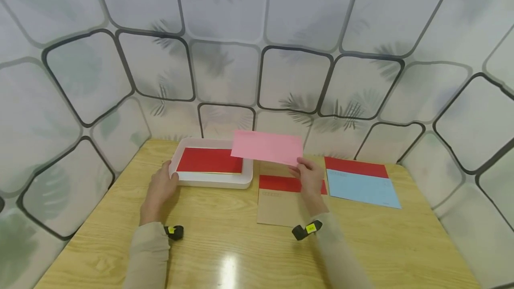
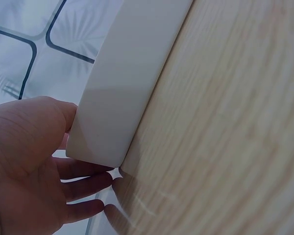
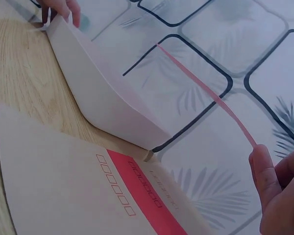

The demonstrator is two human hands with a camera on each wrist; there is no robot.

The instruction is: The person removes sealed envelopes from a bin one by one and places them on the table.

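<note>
A plain, envelope-sized pink paper [image 1: 267,147] hangs in the air, overlapping the right end of a white tray [image 1: 213,183] in the head view. My right hand [image 1: 310,179] pinches it by its right end, thumb on one face. In the right wrist view the pink paper [image 3: 206,90] appears nearly edge-on. My left hand [image 1: 161,191] grips the tray's left end; in the left wrist view that hand [image 2: 32,161] has its thumb at the rim and fingers along the outer wall. Inside the tray lies a red paper [image 1: 209,159] with a thin pale edge below it.
On the wooden table [image 1: 209,240], brown envelopes [image 1: 277,211] lie right of the tray, partly under my right hand and forearm, with a red strip across them. Farther right, a light-blue envelope [image 1: 361,186] overlaps a red one [image 1: 357,167]. A patterned curtain [image 1: 225,70] encloses the table's back and sides.
</note>
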